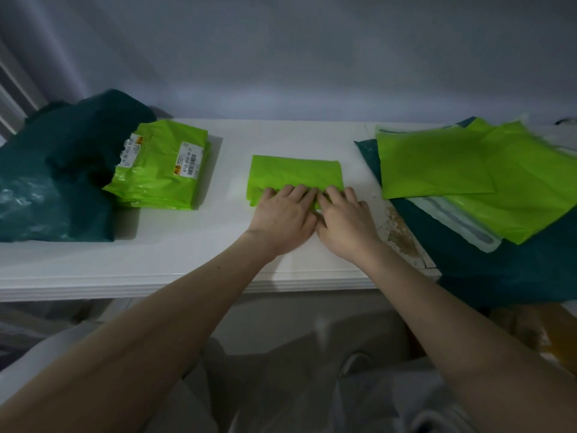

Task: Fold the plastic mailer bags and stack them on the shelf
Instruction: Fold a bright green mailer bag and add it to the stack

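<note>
Landmark: folded green mailer [295, 171], lying flat near the middle of the white shelf [187, 254].

Far left of the folded green mailer: crumpled dark teal bag [53, 182], heaped against the wall end of the shelf. Between that and the folded green mailer, apart from it: stack of folded green mailers [162, 170], shipping labels showing on top, leaning into the teal bag.

On the near edge of the folded green mailer: left hand [282, 218], fingers straight and pressing down, gripping nothing. Touching it, also on the near edge: right hand [345, 225], fingers likewise flat and pressing.

Just right of the folded green mailer: worn, chipped patch [401, 235] on the shelf surface. Further right: pile of unfolded green mailers [462, 170], spread over a dark teal sheet [499, 276], with a pale translucent mailer [459, 226] sticking out underneath.
</note>
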A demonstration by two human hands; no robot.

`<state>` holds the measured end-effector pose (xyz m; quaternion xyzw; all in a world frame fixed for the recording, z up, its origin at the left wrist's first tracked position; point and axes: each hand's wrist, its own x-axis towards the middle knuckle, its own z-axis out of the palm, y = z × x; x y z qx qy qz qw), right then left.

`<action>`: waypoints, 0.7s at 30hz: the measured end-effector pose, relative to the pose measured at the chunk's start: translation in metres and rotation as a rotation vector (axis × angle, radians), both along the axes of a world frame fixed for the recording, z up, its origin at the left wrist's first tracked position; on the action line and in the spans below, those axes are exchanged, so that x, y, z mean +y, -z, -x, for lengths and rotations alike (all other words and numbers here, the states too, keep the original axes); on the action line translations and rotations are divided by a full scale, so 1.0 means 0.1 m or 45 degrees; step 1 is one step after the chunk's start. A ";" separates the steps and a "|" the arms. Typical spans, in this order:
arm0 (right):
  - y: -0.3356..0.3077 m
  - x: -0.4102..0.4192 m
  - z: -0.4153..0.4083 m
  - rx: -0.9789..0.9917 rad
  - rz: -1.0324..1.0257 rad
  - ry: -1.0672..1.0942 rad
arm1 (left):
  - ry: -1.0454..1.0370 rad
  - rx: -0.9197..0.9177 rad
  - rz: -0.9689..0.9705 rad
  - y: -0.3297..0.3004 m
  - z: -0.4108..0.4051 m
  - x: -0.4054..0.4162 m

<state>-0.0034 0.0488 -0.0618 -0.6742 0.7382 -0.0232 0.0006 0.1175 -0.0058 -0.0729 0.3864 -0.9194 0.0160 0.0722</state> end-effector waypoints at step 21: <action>-0.07 -0.08 -0.07 -0.090 0.215 0.180 | -0.006 0.037 -0.023 -0.02 -0.21 -0.08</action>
